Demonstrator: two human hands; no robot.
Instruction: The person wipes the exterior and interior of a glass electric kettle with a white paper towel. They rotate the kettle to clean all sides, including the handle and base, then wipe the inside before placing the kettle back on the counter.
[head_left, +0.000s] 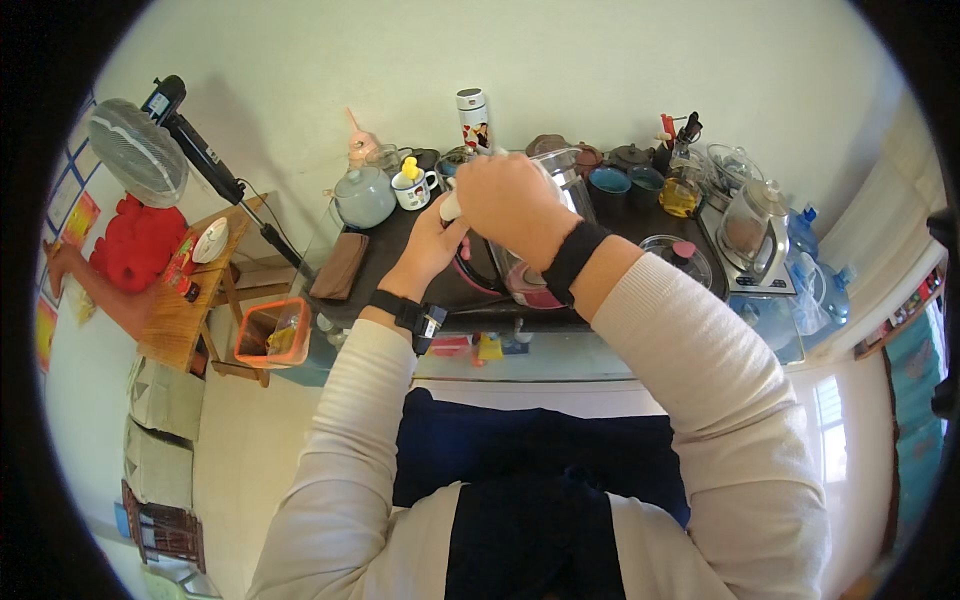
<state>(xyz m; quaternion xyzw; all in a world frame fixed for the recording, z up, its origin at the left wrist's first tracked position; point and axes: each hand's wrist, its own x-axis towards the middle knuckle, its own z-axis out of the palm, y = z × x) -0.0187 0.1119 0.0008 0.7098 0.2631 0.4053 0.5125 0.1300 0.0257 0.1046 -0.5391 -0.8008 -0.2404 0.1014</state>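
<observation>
My right hand (510, 202) is bent into a fist over a white item (450, 207), mostly hidden by the fingers; its kind cannot be made out. Close below, my left hand (429, 251) grips the near end of that item. Behind and under my right wrist stands a clear glass vessel (576, 193), partly covered by the hand. A pink base (534, 291) and a black-and-pink handle (480, 279) show below my hands, on the dark tea table (405, 279). My wrists wear black bands.
To the left are a grey-blue teapot (364, 198), an enamel mug (412, 190), a folded brown cloth (340, 265) and an orange-rimmed bin (252, 358). A white flask (472, 118) stands behind. At right are blue bowls (609, 181), a glass lid (660, 251) and a glass kettle (750, 221).
</observation>
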